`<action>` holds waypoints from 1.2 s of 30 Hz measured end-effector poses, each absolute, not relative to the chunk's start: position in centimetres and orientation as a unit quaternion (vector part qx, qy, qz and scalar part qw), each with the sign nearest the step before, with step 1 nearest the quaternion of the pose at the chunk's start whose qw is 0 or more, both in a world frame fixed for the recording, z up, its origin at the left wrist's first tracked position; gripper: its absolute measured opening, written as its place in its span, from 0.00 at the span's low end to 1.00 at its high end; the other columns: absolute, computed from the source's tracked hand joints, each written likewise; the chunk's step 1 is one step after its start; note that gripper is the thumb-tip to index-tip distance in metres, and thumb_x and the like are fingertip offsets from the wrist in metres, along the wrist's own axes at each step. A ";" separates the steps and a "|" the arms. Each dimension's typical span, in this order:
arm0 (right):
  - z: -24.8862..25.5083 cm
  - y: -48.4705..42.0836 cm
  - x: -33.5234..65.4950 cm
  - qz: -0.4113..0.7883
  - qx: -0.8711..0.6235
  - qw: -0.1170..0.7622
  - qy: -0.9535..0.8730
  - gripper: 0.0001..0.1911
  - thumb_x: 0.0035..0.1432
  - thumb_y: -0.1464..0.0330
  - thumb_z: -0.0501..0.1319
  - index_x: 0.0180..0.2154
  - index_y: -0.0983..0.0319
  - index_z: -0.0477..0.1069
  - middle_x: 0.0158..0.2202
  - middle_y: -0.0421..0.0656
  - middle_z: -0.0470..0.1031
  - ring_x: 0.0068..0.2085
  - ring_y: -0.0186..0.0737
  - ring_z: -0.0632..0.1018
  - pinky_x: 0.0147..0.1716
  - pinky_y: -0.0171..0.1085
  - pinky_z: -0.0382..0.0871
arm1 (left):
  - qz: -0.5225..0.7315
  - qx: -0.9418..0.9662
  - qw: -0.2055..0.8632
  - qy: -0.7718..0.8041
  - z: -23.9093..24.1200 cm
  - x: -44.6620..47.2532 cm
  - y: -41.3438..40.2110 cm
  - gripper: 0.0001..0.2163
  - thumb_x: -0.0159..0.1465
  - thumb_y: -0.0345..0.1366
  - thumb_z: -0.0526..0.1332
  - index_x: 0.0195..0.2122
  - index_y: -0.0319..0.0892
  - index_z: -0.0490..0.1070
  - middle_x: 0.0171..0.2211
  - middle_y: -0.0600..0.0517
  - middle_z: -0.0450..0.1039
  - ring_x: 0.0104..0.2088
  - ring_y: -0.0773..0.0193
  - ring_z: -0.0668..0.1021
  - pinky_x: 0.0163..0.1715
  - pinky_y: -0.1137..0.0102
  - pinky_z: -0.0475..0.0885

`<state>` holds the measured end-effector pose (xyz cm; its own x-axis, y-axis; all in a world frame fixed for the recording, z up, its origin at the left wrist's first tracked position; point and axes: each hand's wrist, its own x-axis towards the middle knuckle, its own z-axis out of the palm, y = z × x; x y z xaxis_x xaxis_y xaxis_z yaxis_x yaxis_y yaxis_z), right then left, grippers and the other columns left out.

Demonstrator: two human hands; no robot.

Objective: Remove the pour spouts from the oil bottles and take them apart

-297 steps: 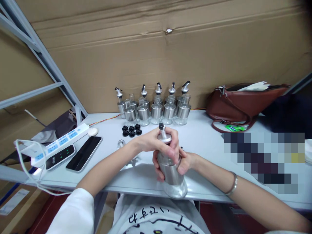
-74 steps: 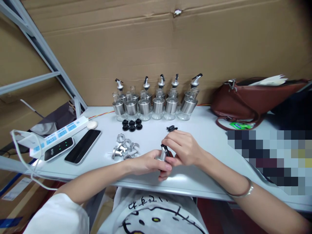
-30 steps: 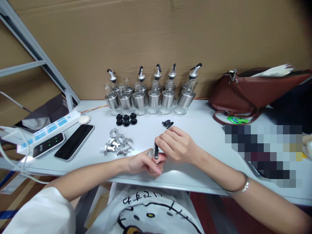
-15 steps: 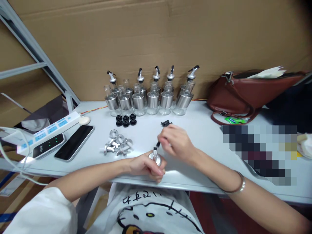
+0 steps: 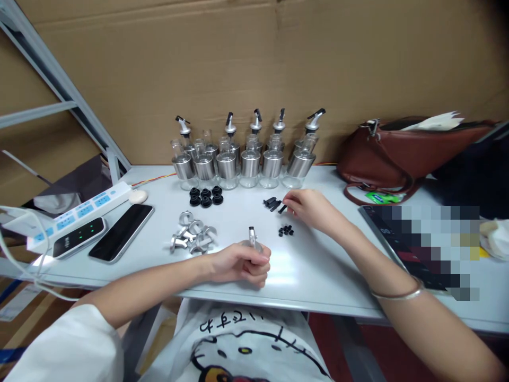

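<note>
My left hand (image 5: pixel 244 264) is closed around a silver bottle pourer (image 5: pixel 252 241), whose spout points up with a black tip. Away to the upper right, my right hand (image 5: pixel 308 208) pinches a small black lever (image 5: pixel 282 209) at the table surface. Beside those fingertips lies a little pile of black levers (image 5: pixel 272 203). Several tiny black caps (image 5: pixel 286 231) sit just below that hand. Left of my left hand are several loose silver pourer tops (image 5: pixel 194 233). Black ribbed stoppers (image 5: pixel 205 197) stand grouped behind them.
Glass bottles with steel sleeves (image 5: pixel 250 162) line the back, the rear ones topped with pourers. Phone (image 5: pixel 121 233), power strip (image 5: pixel 85 209) and a lit device (image 5: pixel 79 237) lie left. A brown bag (image 5: pixel 397 151) and a partly blurred tablet (image 5: pixel 392 244) are right.
My right hand has moved from beside the pourer up and right to the pile of levers, uncovering the tiny caps. My left hand has risen slightly and still holds the pourer.
</note>
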<state>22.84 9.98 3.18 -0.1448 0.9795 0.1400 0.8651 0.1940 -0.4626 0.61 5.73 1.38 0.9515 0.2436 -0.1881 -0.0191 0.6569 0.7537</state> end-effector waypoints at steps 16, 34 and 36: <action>3.4 9.3 22.4 0.036 -0.632 0.082 -0.770 0.16 0.57 0.77 0.53 0.39 0.61 0.77 0.40 0.46 0.78 0.40 0.48 0.77 0.37 0.37 0.66 | 0.113 0.438 0.875 0.173 1.2 0.7 5.4 0.19 0.53 0.40 0.69 0.21 0.40 0.56 0.13 0.65 0.49 0.15 0.77 0.53 0.25 0.74 0.57; 4.5 7.0 20.0 0.168 -0.375 0.309 -0.858 0.14 0.68 0.67 0.47 0.48 0.64 0.67 0.43 0.48 0.74 0.41 0.41 0.75 0.40 0.37 0.67 | 0.058 0.439 0.887 0.128 1.7 0.2 5.8 0.24 0.56 0.46 0.66 0.18 0.41 0.52 0.13 0.64 0.45 0.14 0.76 0.51 0.24 0.71 0.53; 4.8 6.1 19.1 0.212 -0.311 0.322 -0.868 0.13 0.69 0.67 0.46 0.46 0.64 0.67 0.41 0.47 0.73 0.40 0.38 0.74 0.40 0.35 0.67 | 0.039 0.434 0.894 0.103 1.5 0.1 5.9 0.24 0.54 0.46 0.67 0.17 0.40 0.52 0.12 0.63 0.44 0.14 0.75 0.51 0.23 0.70 0.51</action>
<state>19.07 6.08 4.85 -0.5986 0.6776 0.4273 0.4038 0.7159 -0.5696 0.11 5.89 1.52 0.9758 0.1591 -0.1498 0.0194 0.6197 0.7846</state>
